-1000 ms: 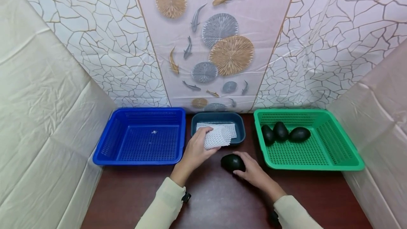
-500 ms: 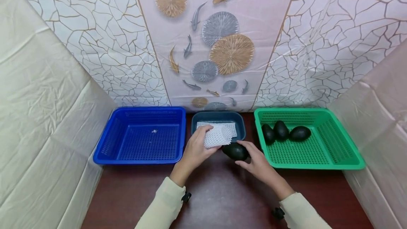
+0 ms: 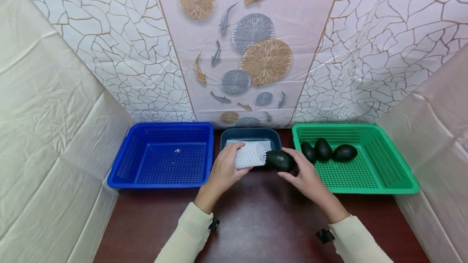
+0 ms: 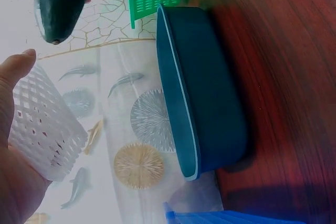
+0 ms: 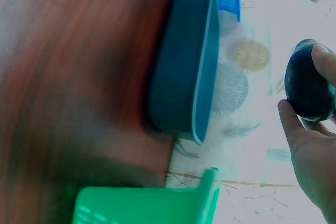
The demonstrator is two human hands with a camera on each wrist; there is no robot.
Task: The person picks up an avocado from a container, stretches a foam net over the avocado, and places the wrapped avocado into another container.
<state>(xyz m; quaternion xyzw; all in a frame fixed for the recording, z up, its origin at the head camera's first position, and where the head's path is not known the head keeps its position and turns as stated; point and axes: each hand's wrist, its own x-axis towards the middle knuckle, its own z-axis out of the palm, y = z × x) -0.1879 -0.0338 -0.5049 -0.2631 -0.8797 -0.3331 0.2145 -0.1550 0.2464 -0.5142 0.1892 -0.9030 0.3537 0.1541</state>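
Observation:
My left hand [image 3: 224, 168] holds a white foam net sleeve [image 3: 250, 155] above the front of the small dark teal tray [image 3: 276, 137]. In the left wrist view the sleeve [image 4: 44, 124] shows its mesh, and its mouth points away from the palm. A dark green avocado [image 3: 280, 161] is gripped by my right hand [image 3: 305, 177], fingers and thumb around its right end. Its free end lies close to the sleeve's opening in the head view; the left wrist view shows a gap between avocado [image 4: 60, 9] and sleeve. More white netting [image 3: 234, 142] lies in the tray.
On the right, a green basket [image 3: 396, 190] contains three avocados [image 3: 345, 153]. A blue basket [image 3: 157, 185] stands on the left with a small whitish bit [image 3: 177, 150] on its floor. Beneath everything is a dark red-brown table [image 3: 252, 222], with a patterned cloth wall behind.
My right hand has lifted the avocado off the table and carried it up and away from me, slightly rightward, to beside the sleeve's mouth. The left hand has stayed nearly still.

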